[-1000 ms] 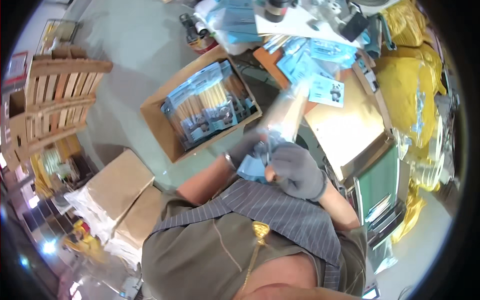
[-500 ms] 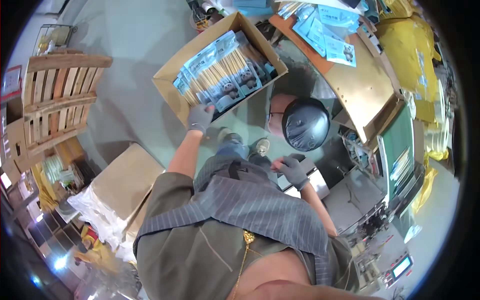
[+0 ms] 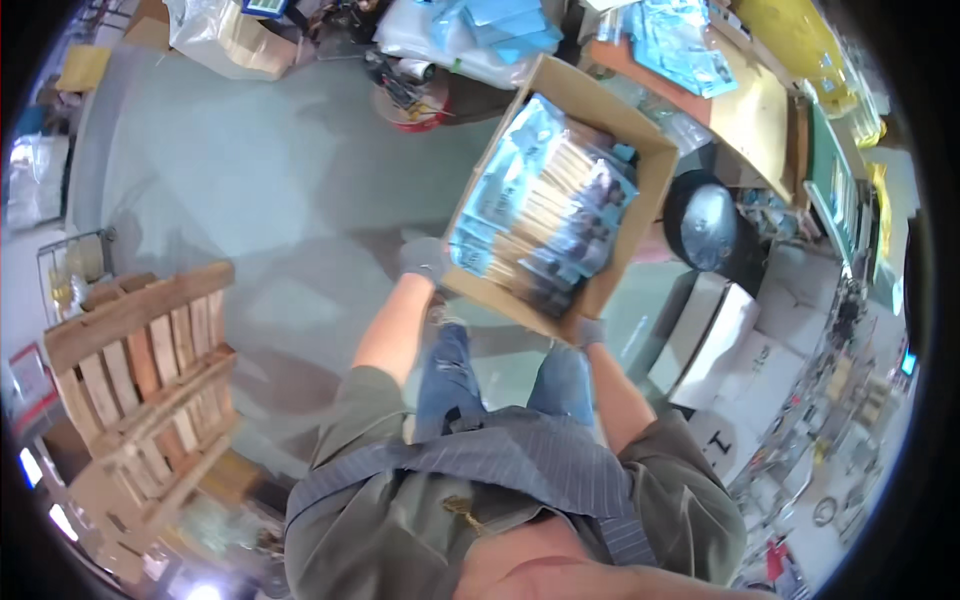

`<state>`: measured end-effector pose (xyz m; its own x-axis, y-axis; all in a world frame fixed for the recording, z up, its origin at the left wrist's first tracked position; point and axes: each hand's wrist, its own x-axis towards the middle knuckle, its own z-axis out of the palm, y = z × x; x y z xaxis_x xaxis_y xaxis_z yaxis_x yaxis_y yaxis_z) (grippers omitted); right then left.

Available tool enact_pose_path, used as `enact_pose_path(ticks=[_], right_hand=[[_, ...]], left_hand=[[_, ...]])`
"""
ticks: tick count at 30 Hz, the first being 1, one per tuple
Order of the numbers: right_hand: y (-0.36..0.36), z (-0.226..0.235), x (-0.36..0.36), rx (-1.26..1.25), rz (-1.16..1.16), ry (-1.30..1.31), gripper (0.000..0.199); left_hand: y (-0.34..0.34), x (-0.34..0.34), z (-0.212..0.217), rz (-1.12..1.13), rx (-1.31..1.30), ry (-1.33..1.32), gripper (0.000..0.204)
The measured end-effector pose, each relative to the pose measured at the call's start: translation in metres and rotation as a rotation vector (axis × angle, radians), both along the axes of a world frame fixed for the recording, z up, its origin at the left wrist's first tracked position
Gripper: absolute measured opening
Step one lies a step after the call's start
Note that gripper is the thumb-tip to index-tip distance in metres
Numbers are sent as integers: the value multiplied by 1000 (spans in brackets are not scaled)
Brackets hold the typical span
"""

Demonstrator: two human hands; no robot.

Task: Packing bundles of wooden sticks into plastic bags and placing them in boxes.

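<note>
An open cardboard box [image 3: 600, 106] is in front of me, tilted in view. It is packed with blue-and-clear bags of bamboo sticks [image 3: 550, 195], blurred by motion. My left hand [image 3: 425, 258], in a grey glove, grips the box at its near left corner. At the near right corner my right hand [image 3: 590, 331], also gloved in grey, holds the box from outside. The fingers of both hands are partly hidden by the cardboard. Whether the box is off the floor I cannot tell for certain.
Right of the box stands a round stool with a black cover [image 3: 706, 225], beside white boxes [image 3: 705, 335]. A worktable [image 3: 755, 130] with blue bags is at the far right. A wooden pallet [image 3: 150, 360] leans on the left, and a red-rimmed tub [image 3: 425, 110] sits ahead.
My right hand has come to the box, which has shifted right and turned clockwise. My left hand has stayed on it. The view has swung, with the pallet now lower.
</note>
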<state>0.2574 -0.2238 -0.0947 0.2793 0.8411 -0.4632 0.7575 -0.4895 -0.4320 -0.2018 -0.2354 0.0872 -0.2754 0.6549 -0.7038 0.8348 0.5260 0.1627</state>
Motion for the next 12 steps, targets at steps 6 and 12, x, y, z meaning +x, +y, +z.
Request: enact_pose_path(ticks=[6,12], right_hand=[[2,92,-68,-250,78,-32,37],[-19,95,-86,-324,265,-191,35]], left_hand=[[-15,-56,-1,-221,41,-106,29],[-3,-102,1,-303,-16,-200,34]])
